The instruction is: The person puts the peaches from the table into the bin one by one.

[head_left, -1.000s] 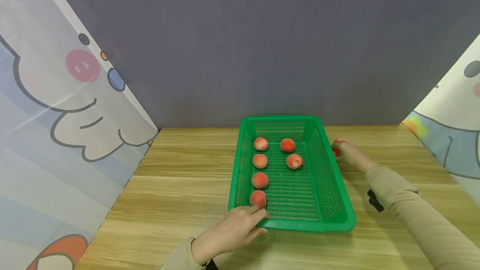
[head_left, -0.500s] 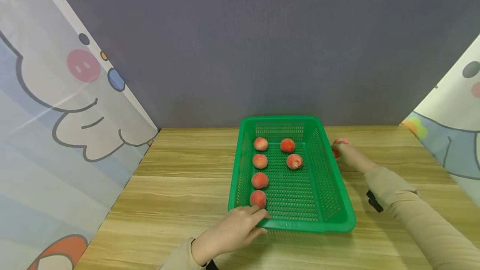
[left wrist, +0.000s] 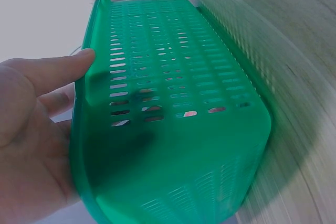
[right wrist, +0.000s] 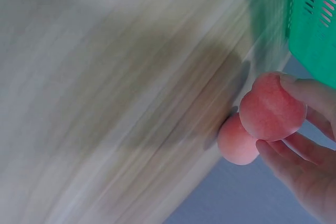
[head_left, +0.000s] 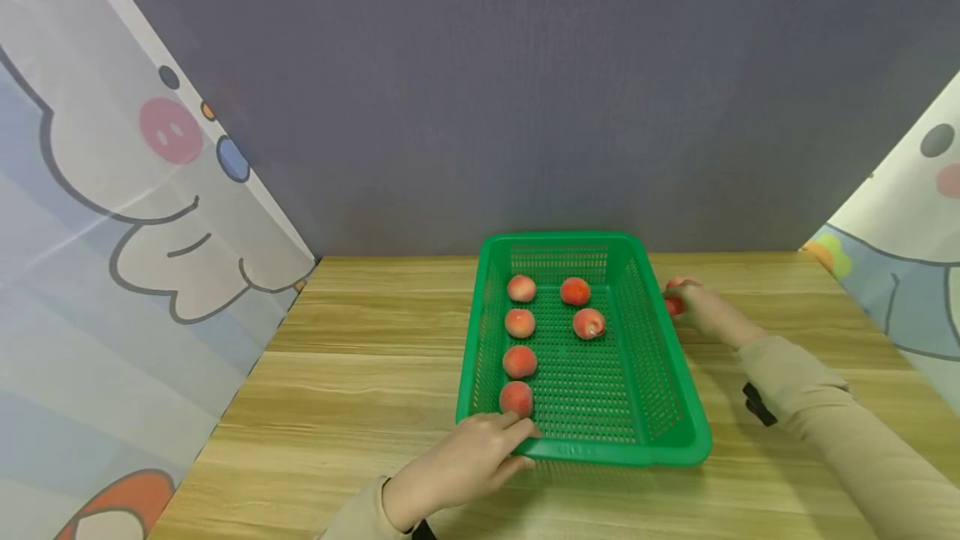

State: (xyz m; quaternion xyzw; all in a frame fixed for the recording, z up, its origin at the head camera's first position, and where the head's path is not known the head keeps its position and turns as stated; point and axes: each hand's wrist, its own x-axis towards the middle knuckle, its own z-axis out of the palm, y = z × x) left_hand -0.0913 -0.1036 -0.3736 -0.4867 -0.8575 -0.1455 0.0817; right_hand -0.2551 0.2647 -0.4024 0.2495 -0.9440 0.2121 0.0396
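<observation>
My left hand [head_left: 467,458] grips the front-left rim of a green plastic basket [head_left: 585,450]; its thumb lies on the rim's outer side in the left wrist view. Inside the basket, several peaches form a column along the left side, the nearest peach [head_left: 517,398] close to my left fingers. Two more, including a peach with a pale mark [head_left: 588,323], sit to the right of that column. Beyond the basket's right wall, my right hand [head_left: 701,311] pinches a reddish peach [right wrist: 273,108] between thumb and fingers. Another peach [right wrist: 238,141] is just behind it, partly hidden.
The basket stands on a wood-grain table [head_left: 360,373], against which its right wall casts a shadow. A dark grey panel [head_left: 525,90] rises behind the table. Cartoon-printed sheets [head_left: 97,215] flank both sides.
My right hand and forearm have shifted slightly, and a bit more of the red peach shows beside the basket wall. The left hand, basket and peaches inside have stayed put.
</observation>
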